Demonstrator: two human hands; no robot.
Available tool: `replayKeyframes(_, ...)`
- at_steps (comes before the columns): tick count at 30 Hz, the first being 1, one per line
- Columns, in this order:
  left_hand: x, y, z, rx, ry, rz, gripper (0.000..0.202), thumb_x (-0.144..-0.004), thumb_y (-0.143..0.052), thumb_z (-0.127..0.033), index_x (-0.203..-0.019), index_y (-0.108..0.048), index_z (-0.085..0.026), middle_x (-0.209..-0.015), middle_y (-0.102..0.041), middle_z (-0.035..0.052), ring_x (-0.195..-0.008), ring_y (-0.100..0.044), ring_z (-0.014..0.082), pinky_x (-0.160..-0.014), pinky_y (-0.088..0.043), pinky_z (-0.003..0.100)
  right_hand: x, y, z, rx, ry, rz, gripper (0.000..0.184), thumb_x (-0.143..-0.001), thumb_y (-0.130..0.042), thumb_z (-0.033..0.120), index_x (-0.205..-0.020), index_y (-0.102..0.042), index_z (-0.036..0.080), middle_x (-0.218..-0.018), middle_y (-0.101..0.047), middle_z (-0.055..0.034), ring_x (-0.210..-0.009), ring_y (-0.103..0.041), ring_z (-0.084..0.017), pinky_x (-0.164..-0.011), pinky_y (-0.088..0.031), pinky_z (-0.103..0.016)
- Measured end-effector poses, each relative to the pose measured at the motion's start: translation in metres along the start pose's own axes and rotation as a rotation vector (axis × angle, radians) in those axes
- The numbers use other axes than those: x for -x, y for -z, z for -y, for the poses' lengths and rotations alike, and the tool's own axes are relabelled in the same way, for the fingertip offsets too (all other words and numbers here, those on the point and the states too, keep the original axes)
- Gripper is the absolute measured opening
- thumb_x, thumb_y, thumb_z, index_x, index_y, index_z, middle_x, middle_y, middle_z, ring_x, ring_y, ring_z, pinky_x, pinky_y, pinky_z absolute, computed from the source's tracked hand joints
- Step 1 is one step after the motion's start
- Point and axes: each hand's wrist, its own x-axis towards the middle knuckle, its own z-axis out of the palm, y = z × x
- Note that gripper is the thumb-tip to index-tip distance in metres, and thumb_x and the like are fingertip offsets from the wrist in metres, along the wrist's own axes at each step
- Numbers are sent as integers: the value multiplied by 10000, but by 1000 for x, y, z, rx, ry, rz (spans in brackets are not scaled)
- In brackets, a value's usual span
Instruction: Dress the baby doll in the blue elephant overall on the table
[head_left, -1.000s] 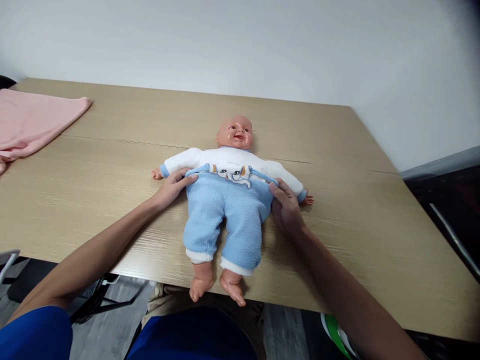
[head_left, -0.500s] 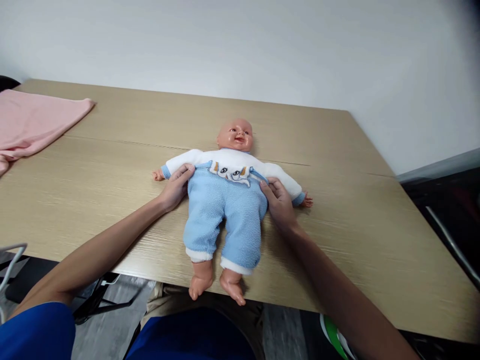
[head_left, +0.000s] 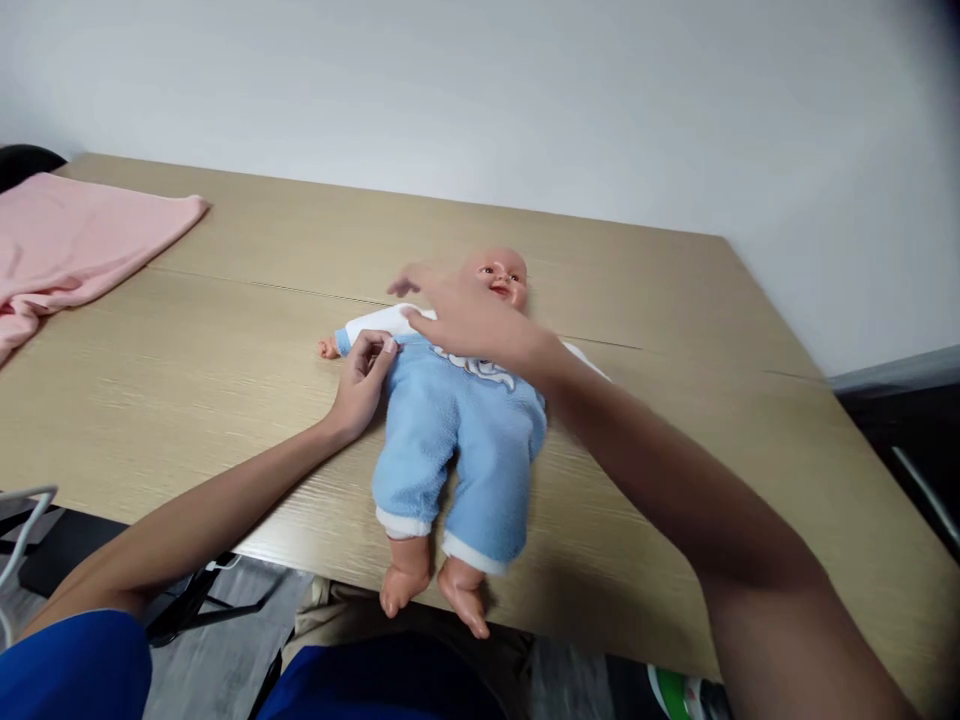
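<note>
A baby doll (head_left: pixel 500 480) lies on its back on the table, feet towards me and hanging over the near edge. It wears blue fleece overalls (head_left: pixel 420 420) with a white animal-face bib, over a white long-sleeved top. At the doll's side, under its arm, my left hand (head_left: pixel 364 385) pinches the upper edge of the overalls. Blurred by motion, my right hand (head_left: pixel 469 315) reaches across above the doll's chest, fingers stretched out and thumb apart, holding nothing. It hides the neck, part of the head and part of the bib.
A pink cloth (head_left: pixel 90 230) lies on the left of the wooden table (head_left: pixel 247 370). Behind the table stands a white wall (head_left: pixel 480 110). Dark furniture (head_left: pixel 907 430) is beside the right edge, and a green and white object (head_left: pixel 671 690) is below the near edge.
My right hand has let go of the overalls on the doll's other side and swung up and left over its chest. My left hand stays at the overalls. The view has shifted slightly.
</note>
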Motion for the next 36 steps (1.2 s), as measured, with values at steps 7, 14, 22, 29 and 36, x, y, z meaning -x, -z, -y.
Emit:
replayKeyframes(7, 8, 2, 5, -96, -58, 20, 524, -1092, -756, -777, -1100, -679, -259, -995, -628, 18, -901, -565, 189, -830, -508, 322, -76, -45, -27, 127, 165, 602, 520, -992, -774, 122, -1504, -761, 214, -1435, -841, -138, -1262, -772, -315, -1025, -553, -406)
replayKeyframes(14, 18, 4, -3, -265, -257, 19, 406, -1167, -703, -652, -1087, -711, -254, -1033, -696, 57, -964, -620, 229, -933, -531, 395, -40, -23, -29, -155, 97, 187, 427, -927, -730, 138, -1339, -774, 240, -1353, -837, -95, -1205, -764, -309, -1056, -570, -419)
replayKeyframes(22, 29, 8, -5, -392, -400, -87, 463, -1118, -701, -731, -1038, -725, -276, -1295, -655, 140, -1327, -615, 352, -1229, -506, 586, 3, -3, -38, -387, 15, 46, 368, -935, -686, 169, -1256, -822, 289, -1303, -853, -57, -1270, -771, -298, -1171, -617, -507)
replayKeyframes(29, 22, -7, -5, -137, -222, -158, 502, -1161, -610, -782, -1166, -591, -280, -1063, -665, 47, -989, -645, 232, -988, -563, 421, 42, 9, -20, -297, 75, 31, 288, -1090, -677, 356, -1299, -869, 307, -1458, -827, -98, -1393, -754, -309, -1288, -548, -565)
replayKeyframes(36, 8, -5, -6, -34, -34, -109, 489, -1136, -698, -758, -1155, -655, -271, -1153, -696, 47, -1101, -656, 215, -1014, -548, 342, 72, 7, -7, -312, -106, 0, 333, -1074, -763, 582, -1100, -825, 257, -1101, -871, -67, -1022, -777, -288, -976, -599, -434)
